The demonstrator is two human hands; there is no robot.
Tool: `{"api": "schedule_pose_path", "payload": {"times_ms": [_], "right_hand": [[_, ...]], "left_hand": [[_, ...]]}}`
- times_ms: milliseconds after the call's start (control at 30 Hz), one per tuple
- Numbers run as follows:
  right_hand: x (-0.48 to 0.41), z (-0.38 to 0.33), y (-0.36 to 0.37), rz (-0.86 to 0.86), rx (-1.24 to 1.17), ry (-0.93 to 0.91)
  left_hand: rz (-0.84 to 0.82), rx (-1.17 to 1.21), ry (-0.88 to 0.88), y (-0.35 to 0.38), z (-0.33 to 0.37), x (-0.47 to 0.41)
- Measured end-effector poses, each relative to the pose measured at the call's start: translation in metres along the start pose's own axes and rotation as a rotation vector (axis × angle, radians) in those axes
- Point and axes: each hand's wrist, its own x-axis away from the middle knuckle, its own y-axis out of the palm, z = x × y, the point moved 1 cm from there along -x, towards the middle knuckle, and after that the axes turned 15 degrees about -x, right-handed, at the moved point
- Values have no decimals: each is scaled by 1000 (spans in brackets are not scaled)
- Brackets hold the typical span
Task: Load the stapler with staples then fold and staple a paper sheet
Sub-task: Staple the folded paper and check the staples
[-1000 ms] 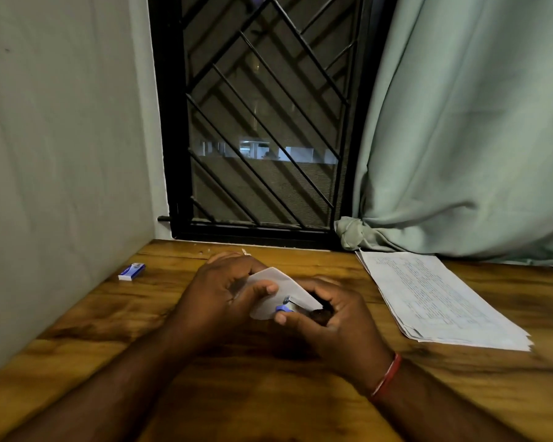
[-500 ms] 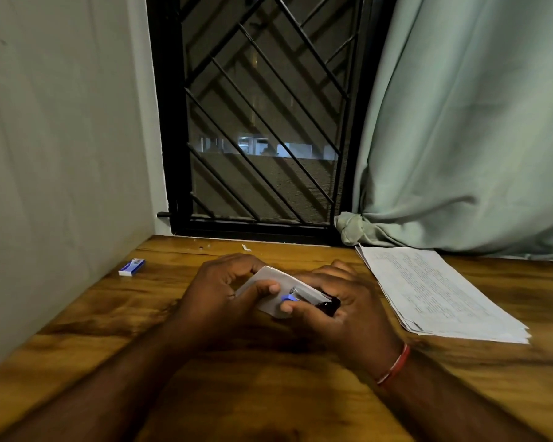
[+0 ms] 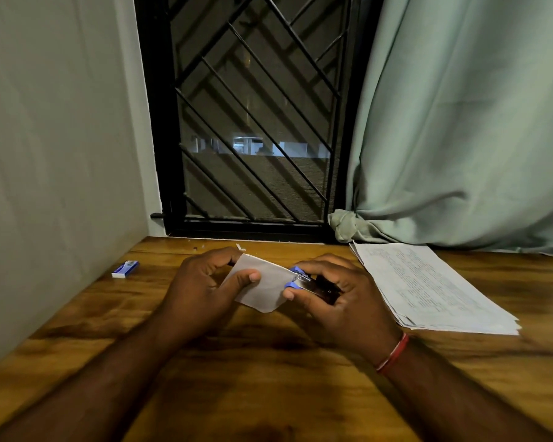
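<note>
A small folded white paper sheet point(image 3: 262, 287) is held just above the wooden table point(image 3: 268, 378). My left hand point(image 3: 201, 282) pinches its left side, thumb on top and fingers behind. My right hand point(image 3: 339, 298) grips a small stapler point(image 3: 307, 282) with blue tips and a dark body. The stapler's jaws sit over the right edge of the folded sheet. Most of the stapler's body is hidden by my fingers.
A small blue and white staple box point(image 3: 126, 268) lies at the left by the wall. A stack of printed sheets point(image 3: 428, 288) lies at the right. Behind are a barred window point(image 3: 253, 122) and a green curtain point(image 3: 460, 122).
The folded sheet has turned and now lies flatter, with more of it showing. The stapler sits on its right edge rather than lower down.
</note>
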Motion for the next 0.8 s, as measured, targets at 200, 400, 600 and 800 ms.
{"api": "schedule_pose_path", "payload": {"times_ms": [200,400,600,800], "right_hand": [[1,4,0,-13,-72,58],[1,5,1,-27,-86,85],[1,8,1,-14,-132,128],[1,10,-2,-21,-127,179]], "left_hand": [[6,80,-70,1,-2,1],[3,95,-72,1,2,1],[3,85,-54,0,2,2],[7,101,-56,0,3,2]]}}
